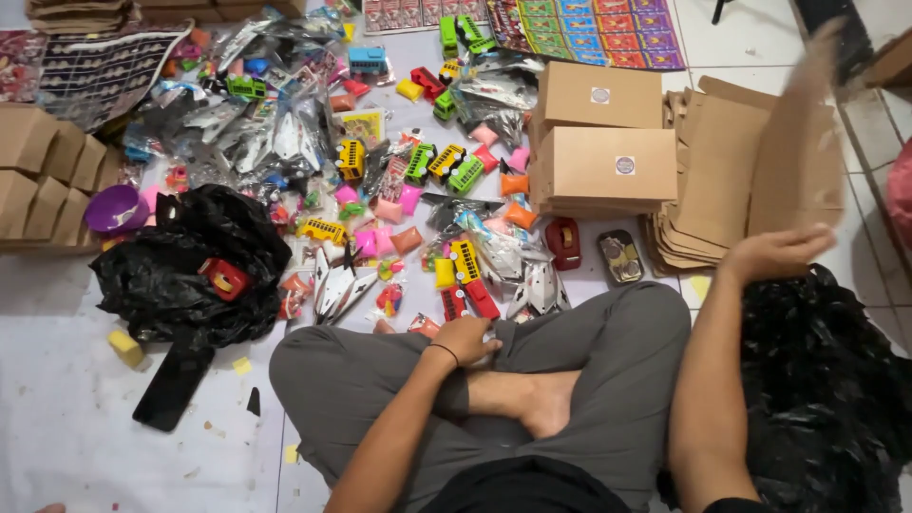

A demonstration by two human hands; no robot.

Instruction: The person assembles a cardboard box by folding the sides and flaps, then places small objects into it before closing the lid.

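Head: flat cardboard box [803,142] in right hand [774,255].

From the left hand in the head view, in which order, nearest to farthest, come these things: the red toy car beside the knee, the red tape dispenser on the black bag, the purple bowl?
Measured from the left hand:
1. Red toy car, just above the hand, by the knee.
2. Red tape dispenser, to the left, on the black plastic bag.
3. Purple bowl, far left, beside the folded brown boxes.
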